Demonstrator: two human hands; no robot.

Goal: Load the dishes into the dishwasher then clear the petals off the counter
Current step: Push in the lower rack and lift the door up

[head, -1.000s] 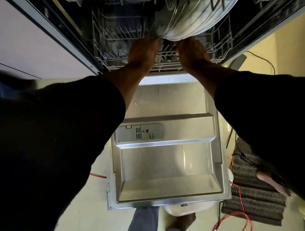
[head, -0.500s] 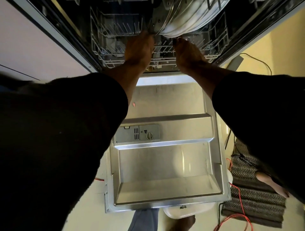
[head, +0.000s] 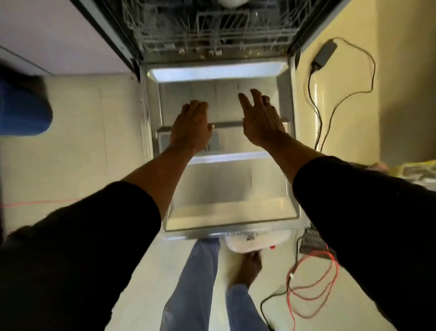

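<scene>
The dishwasher door (head: 226, 182) lies open and flat in front of me, its steel inner face up. Behind it the lower wire rack (head: 212, 35) sits inside the tub, and the bottom edge of a white dish (head: 232, 2) shows at the top of the frame. My left hand (head: 191, 127) and my right hand (head: 262, 118) hover side by side over the door, palms down, fingers apart, holding nothing. A ring is on my right hand. Both hands are clear of the rack.
A black power adapter (head: 324, 55) and its cable lie on the floor right of the door. Red wires (head: 311, 278) coil at the lower right. A white object (head: 257, 243) sits under the door's front edge, by my bare foot (head: 247, 269). A white cabinet front (head: 59, 35) stands left.
Both hands have let go of the rack and dish and drawn back over the open door. The view has tilted down, so the rack and dish now sit higher in frame.
</scene>
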